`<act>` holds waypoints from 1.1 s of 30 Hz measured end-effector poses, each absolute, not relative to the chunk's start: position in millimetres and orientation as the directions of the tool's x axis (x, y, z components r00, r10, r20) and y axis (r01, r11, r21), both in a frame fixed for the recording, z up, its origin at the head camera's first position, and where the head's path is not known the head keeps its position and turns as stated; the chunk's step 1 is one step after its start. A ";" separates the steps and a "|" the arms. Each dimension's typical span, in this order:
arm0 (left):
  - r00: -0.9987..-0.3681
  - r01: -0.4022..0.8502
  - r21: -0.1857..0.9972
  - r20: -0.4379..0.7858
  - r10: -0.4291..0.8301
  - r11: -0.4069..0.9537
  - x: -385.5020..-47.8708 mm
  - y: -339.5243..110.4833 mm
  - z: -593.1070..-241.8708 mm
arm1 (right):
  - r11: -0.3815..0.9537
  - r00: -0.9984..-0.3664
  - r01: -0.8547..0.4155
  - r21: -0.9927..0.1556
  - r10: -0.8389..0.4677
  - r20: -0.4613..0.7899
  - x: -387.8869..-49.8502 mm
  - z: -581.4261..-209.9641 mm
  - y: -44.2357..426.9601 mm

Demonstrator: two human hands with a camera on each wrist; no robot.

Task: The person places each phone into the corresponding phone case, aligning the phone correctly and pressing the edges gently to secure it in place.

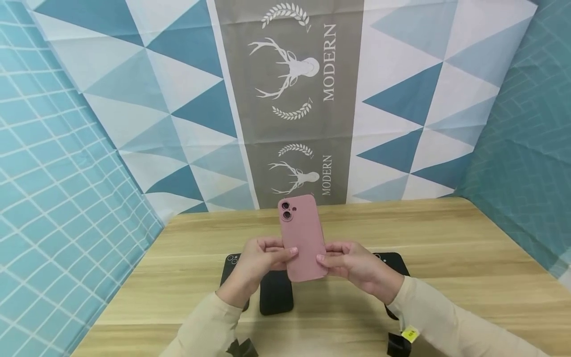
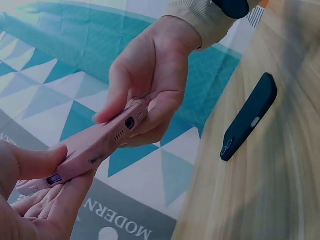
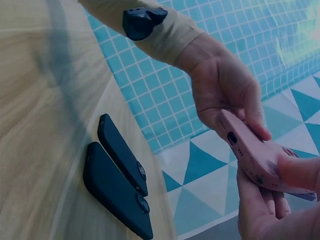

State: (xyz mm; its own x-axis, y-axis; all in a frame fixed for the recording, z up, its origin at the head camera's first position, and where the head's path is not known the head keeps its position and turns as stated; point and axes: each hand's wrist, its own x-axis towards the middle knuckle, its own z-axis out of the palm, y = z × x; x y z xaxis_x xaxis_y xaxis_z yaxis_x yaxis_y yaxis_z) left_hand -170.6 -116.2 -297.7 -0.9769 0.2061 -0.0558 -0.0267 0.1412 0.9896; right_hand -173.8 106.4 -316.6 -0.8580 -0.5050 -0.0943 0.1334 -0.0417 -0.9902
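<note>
A phone in a pink case (image 1: 305, 230) is held up above the table, its back and two camera lenses facing me in the head view. My left hand (image 1: 263, 260) pinches its left edge, thumb on the back and fingers behind. On the lower right edge, my right hand (image 1: 359, 267) grips it the same way. The left wrist view shows the case's bottom edge (image 2: 118, 136) with a port cutout and small slots. What is on the far side of the phone is hidden from the head view.
Two dark phones (image 3: 117, 192) lie side by side on the wooden table (image 1: 200, 282) to the left. Another dark phone (image 2: 250, 117) lies to the right, partly behind my right arm in the head view. A patterned cloth (image 1: 187, 99) hangs beyond the table's far edge.
</note>
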 end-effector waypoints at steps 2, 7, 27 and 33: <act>-0.979 -0.035 0.992 -0.059 0.194 0.125 -170.1 -115.5 -298.9 | -0.034 -0.853 0.151 -0.988 -0.510 -0.113 -174.9 -315.8 107.2; -0.976 -0.018 0.994 -0.041 0.214 0.107 -169.9 -114.5 -299.8 | -0.023 -0.864 0.159 -0.987 -0.487 -0.128 -178.9 -310.1 108.4; -0.929 0.000 0.971 -0.088 0.359 0.238 -168.1 -118.2 -301.9 | -0.066 -0.819 0.143 -0.988 -0.568 -0.080 -178.1 -318.2 113.7; -0.955 0.047 0.981 -0.011 0.296 0.188 -171.1 -119.4 -297.0 | -0.070 -0.819 0.152 -0.986 -0.567 -0.086 -178.2 -320.5 112.4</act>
State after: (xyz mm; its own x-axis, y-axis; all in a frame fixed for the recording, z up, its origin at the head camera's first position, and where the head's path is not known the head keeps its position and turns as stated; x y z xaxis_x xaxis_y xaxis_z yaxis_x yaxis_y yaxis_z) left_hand -171.1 -119.4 -297.0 -0.9552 0.2957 -0.0111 0.0469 0.1882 0.9810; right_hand -178.2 112.4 -320.5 -0.8193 -0.5668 -0.0865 0.1522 -0.0696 -0.9859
